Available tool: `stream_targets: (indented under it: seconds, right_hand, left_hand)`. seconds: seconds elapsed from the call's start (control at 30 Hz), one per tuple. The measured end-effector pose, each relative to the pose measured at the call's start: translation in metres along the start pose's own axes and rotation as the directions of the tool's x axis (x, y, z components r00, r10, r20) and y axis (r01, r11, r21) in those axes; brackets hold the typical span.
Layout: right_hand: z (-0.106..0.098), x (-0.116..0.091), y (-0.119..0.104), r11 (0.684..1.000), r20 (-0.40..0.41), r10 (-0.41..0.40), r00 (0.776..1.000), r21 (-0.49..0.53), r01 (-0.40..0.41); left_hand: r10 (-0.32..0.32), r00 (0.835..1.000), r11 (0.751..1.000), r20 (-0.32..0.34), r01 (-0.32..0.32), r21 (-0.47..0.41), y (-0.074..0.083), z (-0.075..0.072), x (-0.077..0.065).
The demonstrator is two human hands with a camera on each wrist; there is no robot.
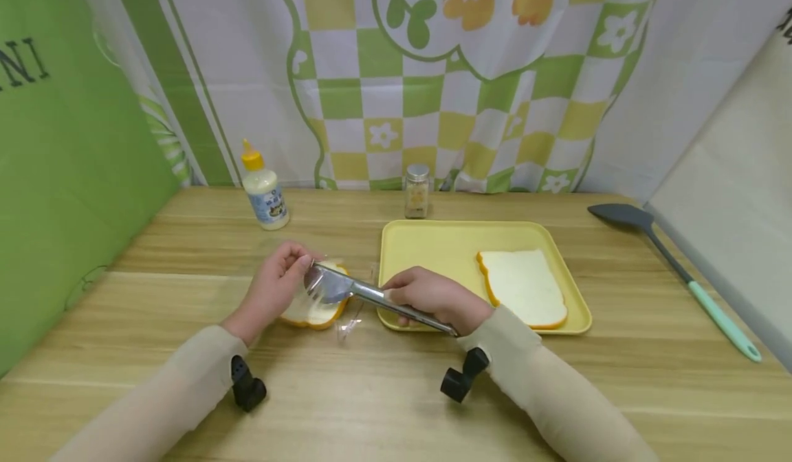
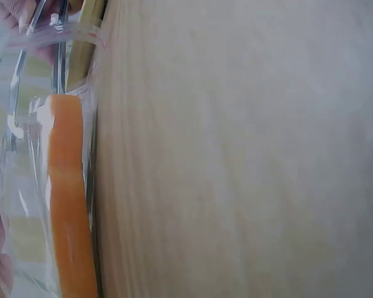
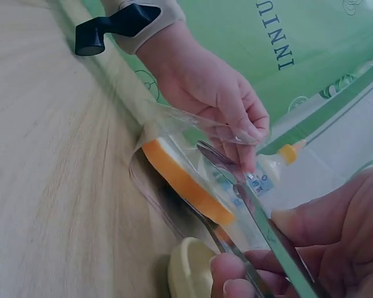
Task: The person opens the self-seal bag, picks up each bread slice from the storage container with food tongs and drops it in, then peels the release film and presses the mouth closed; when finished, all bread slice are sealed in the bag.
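In the head view, the right hand [image 1: 433,297] grips a pair of metal tongs [image 1: 371,292] that points left. A slice of bread [image 3: 186,181] with an orange crust sits inside a clear plastic bag [image 1: 349,327]. One arm of the tongs passes above the slice and the other beneath it, as the right wrist view shows. The left hand [image 1: 275,283] pinches the bag's film between thumb and fingers, beside the tongs' upper tip. The left wrist view shows the slice's crust [image 2: 68,180] edge-on, low over the table.
A yellow tray [image 1: 427,245] holds another bread slice [image 1: 526,287] on its right side. Behind stand a squeeze bottle [image 1: 269,199] with a yellow cap and a glass jar [image 1: 417,192]. A grey spatula [image 1: 671,256] with a mint handle lies at the table's right edge.
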State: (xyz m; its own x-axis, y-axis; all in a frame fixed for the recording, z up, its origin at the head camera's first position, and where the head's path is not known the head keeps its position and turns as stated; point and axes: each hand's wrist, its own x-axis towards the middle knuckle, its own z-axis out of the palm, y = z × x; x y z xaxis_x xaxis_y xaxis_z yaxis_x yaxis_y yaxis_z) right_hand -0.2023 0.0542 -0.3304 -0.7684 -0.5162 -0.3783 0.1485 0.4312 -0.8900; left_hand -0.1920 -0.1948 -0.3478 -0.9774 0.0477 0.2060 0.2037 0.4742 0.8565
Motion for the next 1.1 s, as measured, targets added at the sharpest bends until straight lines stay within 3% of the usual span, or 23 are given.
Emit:
stream_targets:
  seconds: [0.23, 0.37, 0.5, 0.67, 0.87, 1.1]
  right_hand:
    - [-0.008, -0.009, 0.002, 0.994, -0.043, 0.005, 0.999, -0.106, -0.009]
    - [-0.010, -0.008, 0.003, 0.998, -0.084, 0.003, 0.996, -0.062, -0.009]
    - [-0.011, -0.005, 0.002, 0.996, -0.106, -0.020, 0.994, -0.092, 0.010]
    - [-0.011, -0.002, 0.003, 0.999, -0.127, -0.007, 0.992, -0.050, 0.000]
    - [-0.008, 0.001, 0.002, 0.995, -0.126, -0.036, 0.991, -0.102, 0.023]
    - [0.002, 0.004, 0.003, 0.999, -0.146, -0.008, 0.989, -0.041, 0.002]
  left_hand:
    - [0.079, 0.994, 0.997, -0.070, -0.078, 0.010, 0.001, -0.004, -0.001]
    - [0.115, 0.993, 0.993, -0.011, -0.115, -0.011, 0.003, -0.001, -0.003]
    - [0.136, 0.990, 0.991, 0.030, -0.136, 0.006, 0.005, 0.003, -0.006]
    - [0.141, 0.989, 0.990, 0.040, -0.142, 0.013, 0.007, 0.004, -0.008]
    - [0.119, 0.992, 0.993, 0.035, -0.119, -0.010, 0.008, 0.002, -0.007]
    - [0.110, 0.994, 0.994, 0.004, -0.110, -0.004, 0.008, 0.007, -0.008]
